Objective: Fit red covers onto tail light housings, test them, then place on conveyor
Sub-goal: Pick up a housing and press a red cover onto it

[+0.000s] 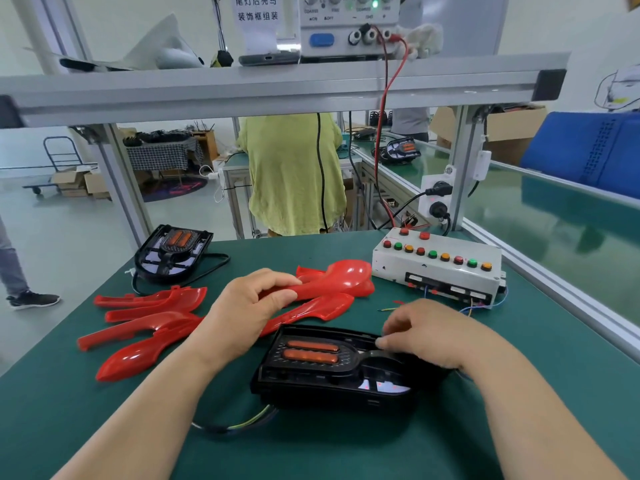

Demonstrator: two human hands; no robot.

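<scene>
- The fingers (pixel 277 280) of the left hand (pixel 249 306) are curled round the narrow neck of a red cover (pixel 339 277), which is held just beyond the housing.
- The fingers of the right hand (pixel 426 337) are curled on the right rim of the black housing (pixel 322 372), which appears to be pinched and steadied there.
- The housing is laid face-up on the worktop (pixel 104 427); cover and housing are near but not yet joined.
- The cover is best aligned to the housing's outline, seated along one edge, then pressed down evenly.
- Spare covers (pixel 149 317) are piled to the left, and a test box (pixel 436 268) is set behind on the right.
</scene>
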